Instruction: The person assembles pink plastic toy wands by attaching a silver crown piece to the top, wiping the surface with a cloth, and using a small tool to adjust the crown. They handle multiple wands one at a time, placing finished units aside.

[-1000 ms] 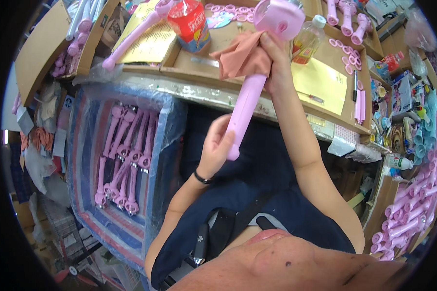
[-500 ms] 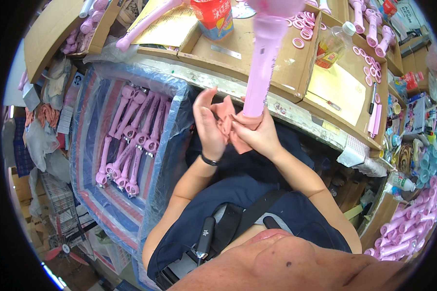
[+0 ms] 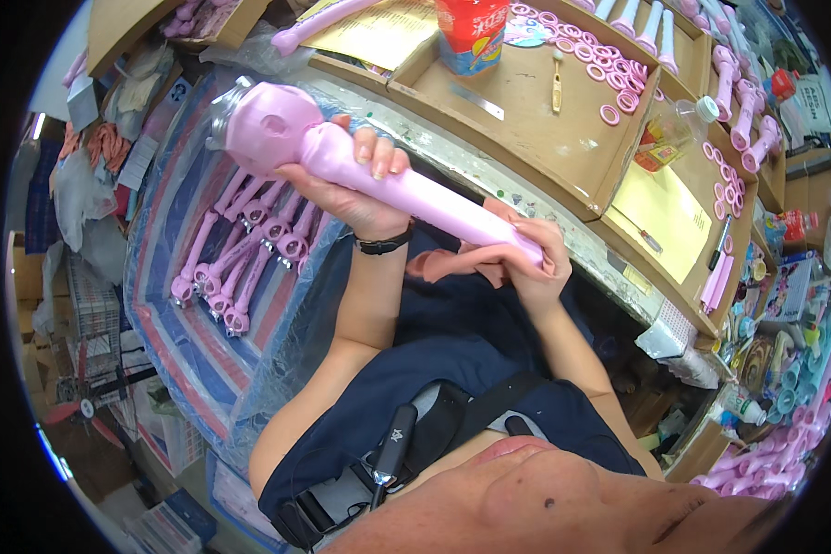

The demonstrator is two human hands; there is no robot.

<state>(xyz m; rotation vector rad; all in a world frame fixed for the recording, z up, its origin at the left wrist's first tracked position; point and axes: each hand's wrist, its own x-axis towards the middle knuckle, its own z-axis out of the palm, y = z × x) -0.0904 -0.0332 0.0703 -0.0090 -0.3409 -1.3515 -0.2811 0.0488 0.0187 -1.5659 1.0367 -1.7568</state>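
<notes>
- Film-covered striped bin [image 3: 180, 365]: L of cardbd tray, sev. pink wands [image 3: 206, 277] inside.
- Cardbd tray [image 3: 526, 138]: far side fr. me; landmark for the rest.
- Held wand [image 3: 425, 196], pink: on my side of tray, off its near edge. Long axis slants, approx. parallel to that edge; bulbous head end w/ shiny rim points L, out past tray; handle end points R, twd tray's near R corner.
- My L hand [image 3: 365, 198]: off tray's L end. Fingers open only shaft-wide, curled over wand's neck, thumb on opp. side.
- My R hand [image 3: 543, 263]: just off tray's near edge. Fingers closed arnd handle end, cloth btwn.
- Salmon cloth [image 3: 462, 263]: in R grip, loose part trailing L below tray's near edge.
- Pink rings [image 3: 630, 95]: along tray's far & R sides.
</notes>
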